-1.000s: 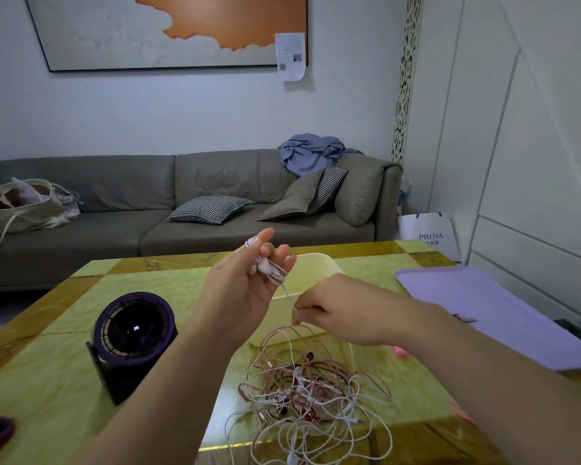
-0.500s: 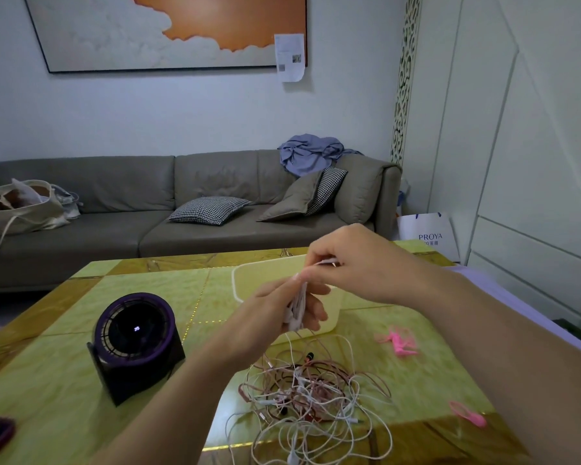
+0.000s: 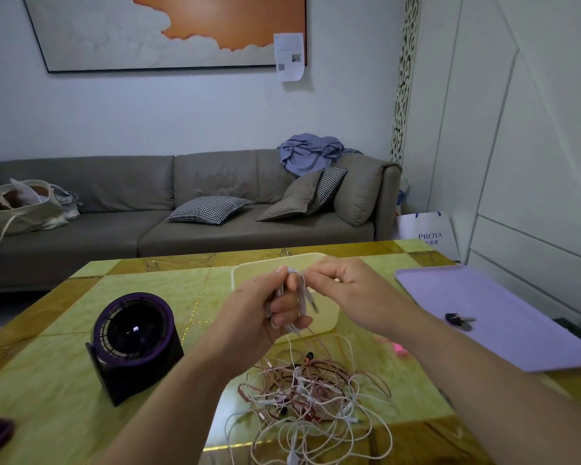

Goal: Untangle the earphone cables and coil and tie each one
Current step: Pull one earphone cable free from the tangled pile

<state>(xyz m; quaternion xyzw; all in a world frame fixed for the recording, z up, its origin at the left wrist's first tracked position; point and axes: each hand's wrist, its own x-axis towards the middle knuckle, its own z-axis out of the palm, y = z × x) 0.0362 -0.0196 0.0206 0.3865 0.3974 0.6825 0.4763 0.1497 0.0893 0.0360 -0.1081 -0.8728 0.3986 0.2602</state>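
My left hand (image 3: pixel 265 307) grips a small coil of white earphone cable (image 3: pixel 301 298), its loops wound over the curled fingers. My right hand (image 3: pixel 346 290) pinches the same cable at the top of the coil, just right of my left fingers. A short plug end hangs loose beside the coil. Below both hands a tangled pile of white and pink earphone cables (image 3: pixel 311 397) lies on the yellow-green table (image 3: pixel 64 380), and one strand rises from the pile to the coil.
A cream tray (image 3: pixel 259 270) sits behind my hands. A purple desk fan (image 3: pixel 133 344) stands at the left. A lilac mat (image 3: pixel 503 317) with a small dark object lies at the right. A pink clip (image 3: pixel 399 349) peeks out under my right forearm. A grey sofa is beyond.
My right hand rose from below the left hand, passed over it, and now sits level at its right, laying cable around the left fingers. The left hand dropped slightly.
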